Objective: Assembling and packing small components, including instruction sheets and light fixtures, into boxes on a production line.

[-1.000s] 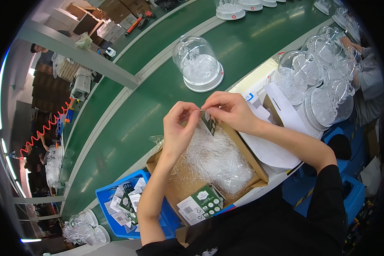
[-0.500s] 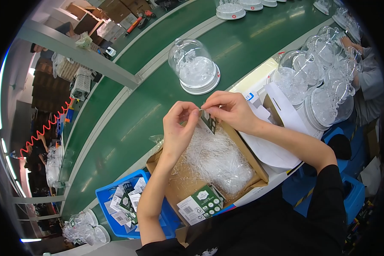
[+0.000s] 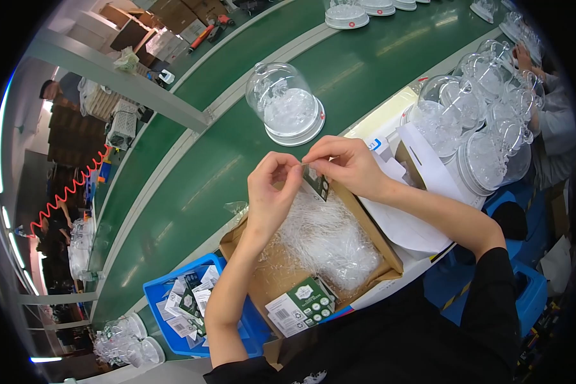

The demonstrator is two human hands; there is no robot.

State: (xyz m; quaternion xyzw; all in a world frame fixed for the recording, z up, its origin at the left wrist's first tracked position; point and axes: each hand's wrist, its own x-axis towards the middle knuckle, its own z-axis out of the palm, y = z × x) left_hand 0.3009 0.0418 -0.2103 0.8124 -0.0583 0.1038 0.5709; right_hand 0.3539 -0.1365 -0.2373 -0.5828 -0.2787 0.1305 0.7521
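Green-and-white paper tag hangs over the open brown cardboard box, upper edge hidden; your left hand and right hand pinch its thin, barely discernible top strand.

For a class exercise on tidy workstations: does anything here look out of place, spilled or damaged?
Mildly: loose cards lie jumbled at mixed angles in the blue bin, and stray clear bits litter the cardboard tray beside the main clump of strands, looking spilled. No damage shows.
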